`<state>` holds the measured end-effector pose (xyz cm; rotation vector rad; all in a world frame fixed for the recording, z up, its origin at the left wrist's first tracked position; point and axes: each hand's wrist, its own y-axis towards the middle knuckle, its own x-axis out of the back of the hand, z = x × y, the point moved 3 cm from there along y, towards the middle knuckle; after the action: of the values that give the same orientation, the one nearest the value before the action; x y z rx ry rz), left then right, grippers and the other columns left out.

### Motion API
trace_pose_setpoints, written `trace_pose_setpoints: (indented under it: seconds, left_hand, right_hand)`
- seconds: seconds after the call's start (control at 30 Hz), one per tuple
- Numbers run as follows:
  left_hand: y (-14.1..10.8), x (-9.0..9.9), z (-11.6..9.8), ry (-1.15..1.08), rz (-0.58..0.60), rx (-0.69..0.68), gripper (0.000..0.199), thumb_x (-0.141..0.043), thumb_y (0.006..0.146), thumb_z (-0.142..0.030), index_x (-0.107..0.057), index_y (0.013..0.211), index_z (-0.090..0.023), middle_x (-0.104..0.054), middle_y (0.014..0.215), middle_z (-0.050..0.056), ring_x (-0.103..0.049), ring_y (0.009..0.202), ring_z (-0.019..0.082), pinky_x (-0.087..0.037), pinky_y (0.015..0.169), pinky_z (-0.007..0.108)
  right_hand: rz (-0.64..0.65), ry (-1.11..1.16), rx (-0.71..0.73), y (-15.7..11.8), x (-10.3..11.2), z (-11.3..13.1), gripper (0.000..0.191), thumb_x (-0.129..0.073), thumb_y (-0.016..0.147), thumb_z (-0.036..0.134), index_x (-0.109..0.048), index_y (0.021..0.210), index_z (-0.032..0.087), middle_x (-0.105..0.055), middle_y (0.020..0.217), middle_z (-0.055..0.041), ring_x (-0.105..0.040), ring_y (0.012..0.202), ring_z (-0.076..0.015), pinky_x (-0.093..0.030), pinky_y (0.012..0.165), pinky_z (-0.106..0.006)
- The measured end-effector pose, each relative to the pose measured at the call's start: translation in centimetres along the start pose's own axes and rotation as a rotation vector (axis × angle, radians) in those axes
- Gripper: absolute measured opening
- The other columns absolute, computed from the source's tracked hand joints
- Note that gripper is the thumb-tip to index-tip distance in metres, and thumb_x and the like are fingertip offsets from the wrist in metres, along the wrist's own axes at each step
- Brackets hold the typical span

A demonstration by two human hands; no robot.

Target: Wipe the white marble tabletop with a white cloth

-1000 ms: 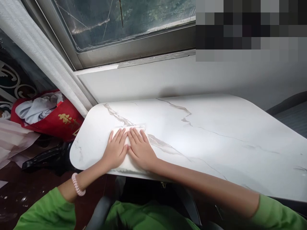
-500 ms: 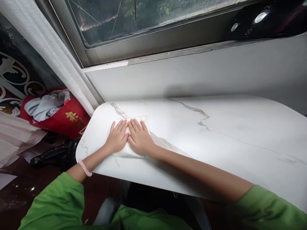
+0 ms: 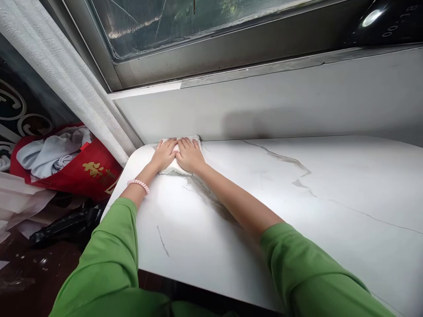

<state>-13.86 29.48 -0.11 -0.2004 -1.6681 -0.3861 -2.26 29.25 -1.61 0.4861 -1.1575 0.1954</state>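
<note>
A white cloth [image 3: 174, 167] lies against the far edge of the white marble-patterned table [image 3: 333, 176], close to the wall. My left hand [image 3: 163, 155] rests flat on the cloth's left part, its fingers stretched forward. Beside it, my right hand [image 3: 189, 155] presses flat on the right part, fingers extended. The thumbs meet or nearly meet over the middle. Both palms hide much of the cloth, whose edges show in front, behind and at the right. A pink coiled band [image 3: 139, 185] circles my left wrist.
Behind the table rise a grey wall [image 3: 291, 101] and a metal-framed window [image 3: 198, 55]. A white curtain [image 3: 66, 75] hangs at the left, next to a red bag [image 3: 95, 169] with grey cloth inside. A dark glossy object [image 3: 393, 24] stands at the upper right.
Both hands have pushed the cloth forward, from the middle of the table's left end to its far edge. My arms now reach out straighter, and the view has shifted slightly.
</note>
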Motion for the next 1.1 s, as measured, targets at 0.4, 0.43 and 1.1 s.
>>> trace_pose_setpoints:
  seconds: [0.4,0.43,1.1]
  left_hand:
    - [-1.1,0.0,-0.2,0.041,0.033,-0.012,0.048,-0.027,0.095,-0.024,-0.037,0.141,-0.015,-0.035,0.152,0.008,-0.026,0.142,0.018,-0.011,0.118,0.044]
    - [-1.9,0.1,-0.5,0.046,0.033,-0.019,0.048,-0.027,0.095,-0.024,-0.037,0.141,-0.015,-0.035,0.152,0.008,-0.025,0.142,0.019,-0.011,0.118,0.044]
    - [-24.7,4.2,-7.3,-0.003,0.033,-0.031,0.05,-0.027,0.097,-0.026,-0.033,0.144,-0.01,-0.033,0.152,0.013,-0.022,0.144,0.021,-0.01,0.12,0.048]
  right_hand:
    - [0.031,-0.01,-0.03,-1.0,0.3,0.7,0.057,-0.025,0.093,0.025,-0.033,0.144,0.0,-0.032,0.152,-0.0164,-0.023,0.142,-0.0238,-0.012,0.116,-0.045]
    - [0.036,-0.008,-0.032,-1.7,0.3,1.2,0.058,-0.024,0.094,0.026,-0.032,0.145,0.0,-0.031,0.153,-0.016,-0.023,0.142,-0.0233,-0.011,0.116,-0.045]
    - [0.15,0.078,0.223,-20.6,3.3,12.9,0.061,-0.023,0.095,0.029,-0.027,0.145,-0.006,-0.024,0.153,-0.0215,-0.015,0.144,-0.0321,-0.014,0.116,-0.056]
